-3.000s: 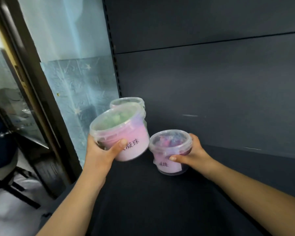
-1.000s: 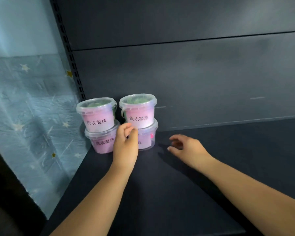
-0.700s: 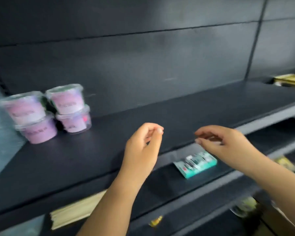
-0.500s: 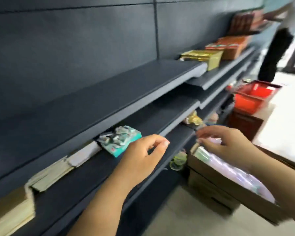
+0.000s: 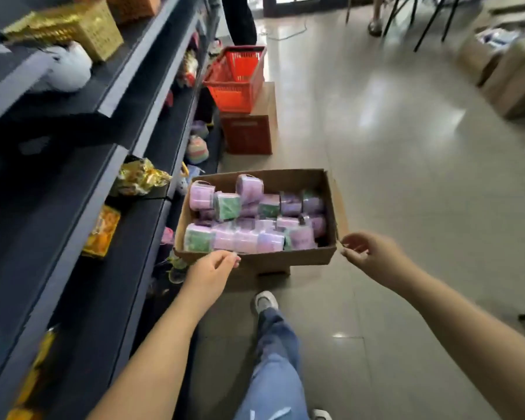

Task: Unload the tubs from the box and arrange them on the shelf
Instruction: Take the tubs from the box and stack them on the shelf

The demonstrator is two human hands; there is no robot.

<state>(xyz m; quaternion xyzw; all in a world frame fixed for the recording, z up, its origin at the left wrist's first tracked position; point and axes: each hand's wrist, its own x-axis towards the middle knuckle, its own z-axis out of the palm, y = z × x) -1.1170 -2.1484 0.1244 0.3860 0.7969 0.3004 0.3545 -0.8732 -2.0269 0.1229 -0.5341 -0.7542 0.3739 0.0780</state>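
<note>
An open cardboard box [image 5: 285, 259] sits on the floor beside the dark shelving [image 5: 73, 189]. Several pink, purple and green tubs [image 5: 249, 216] lie piled inside it, most on their sides. My left hand [image 5: 209, 272] hovers just in front of the box's near left edge, fingers loosely curled and holding nothing. My right hand [image 5: 367, 253] hovers by the box's near right corner, fingers also loosely bent and empty. The tubs placed on the shelf are out of view.
A red shopping basket [image 5: 235, 78] rests on a red-brown carton [image 5: 247, 128] behind the box. The shelves at left hold gold packets [image 5: 140, 177], a yellow pack [image 5: 103, 231] and other goods. My foot [image 5: 265, 301] stands below the box. More cartons [image 5: 509, 68] are at far right.
I have turned from the shelf, where four tubs stand stacked in pairs, down to the box on the floor. Both empty hands have dropped toward the box's near edge.
</note>
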